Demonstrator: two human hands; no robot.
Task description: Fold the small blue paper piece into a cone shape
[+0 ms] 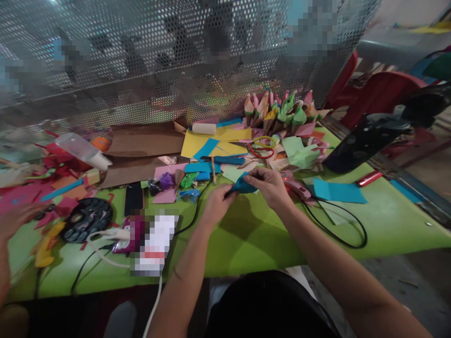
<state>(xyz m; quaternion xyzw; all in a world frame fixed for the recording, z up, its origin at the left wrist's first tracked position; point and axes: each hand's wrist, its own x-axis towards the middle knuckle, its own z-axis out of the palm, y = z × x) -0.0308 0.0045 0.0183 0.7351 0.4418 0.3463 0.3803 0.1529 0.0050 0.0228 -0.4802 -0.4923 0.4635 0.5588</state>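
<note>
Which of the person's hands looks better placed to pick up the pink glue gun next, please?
Probably the right hand: the pink glue gun lies on the green table just beside it. The left hand is farther away and, like the right, pinches the folded blue paper piece.

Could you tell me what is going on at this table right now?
A person holds a blue paper piece in both hands, left hand and right hand, just above the green table. A pink glue gun lies beside the right hand. Finished paper cones stand at the back. Another person's hand shows at the left edge.
</note>
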